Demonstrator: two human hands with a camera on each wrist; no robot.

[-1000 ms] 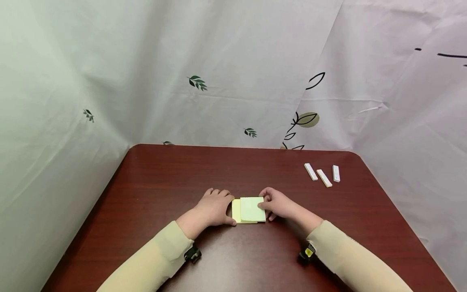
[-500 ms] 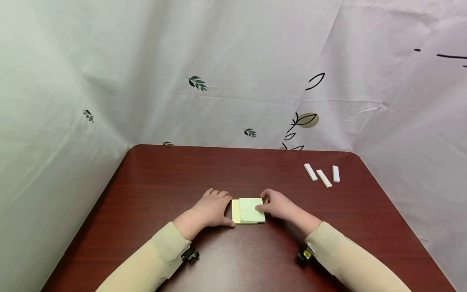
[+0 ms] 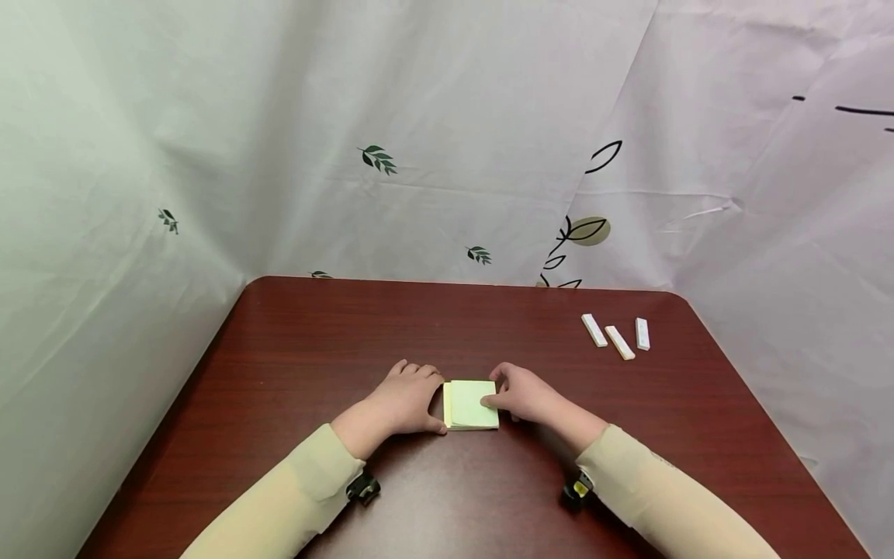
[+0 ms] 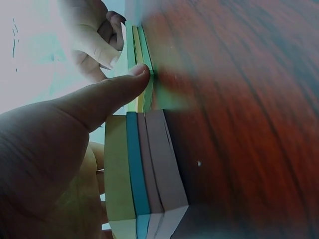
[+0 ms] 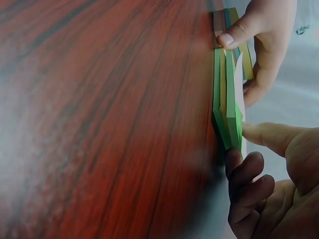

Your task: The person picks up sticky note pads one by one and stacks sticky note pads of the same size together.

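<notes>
A pale green sticky note pad [image 3: 475,404] lies over a yellow sticky note pad [image 3: 447,405], of which a strip shows at the left. My left hand [image 3: 405,400] spans their left side, thumb at the near corner and fingers at the far one. In the left wrist view, its thumb crosses a stack of green and yellow pads [image 4: 141,45], beside a yellow, blue and pink stack [image 4: 142,169]. My right hand [image 3: 527,394] pinches the green pad's right side, thumb on top. A pale sheet [image 5: 240,84] lifts slightly from the green-edged stack in the right wrist view.
Three small white bars [image 3: 620,341] lie towards the back right of the dark red wooden table [image 3: 335,326]. A pale patterned curtain [image 3: 433,194] hangs behind and along both sides. Each wrist carries a small black camera [image 3: 363,487].
My right hand has slid the pale green pad to the left, so less of the yellow one shows. The left hand has stayed almost in place.
</notes>
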